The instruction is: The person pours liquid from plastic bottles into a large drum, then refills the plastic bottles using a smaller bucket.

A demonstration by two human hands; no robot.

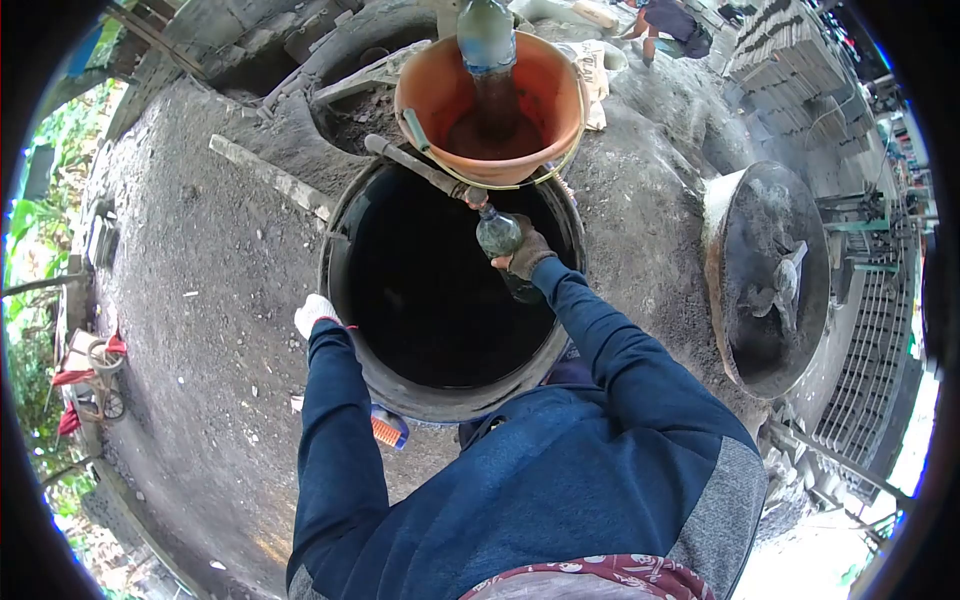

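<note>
My right hand (527, 252), in a dark, dirty work glove, is closed around a clear bottle (498, 234) over a round drum (352, 372). The bottle's neck points up at the end of a stick (415, 164) at the drum's far side. Dark liquid (440, 300) fills the inside of the drum. An orange bucket (500, 172) stands at the far rim, with a large clear plastic bottle (486, 40) upright above its opening. My left hand (316, 314), in a white glove, is beside the drum's left rim; its fingers are indistinct.
A wide round pan (722, 290) stands tilted on the right. A wooden plank (270, 178) lies on the dirt ground at the left of the drum. An orange-bristled brush (387, 432) is near the drum's front. Stacked slabs (785, 60) and another person (675, 25) are at the back right.
</note>
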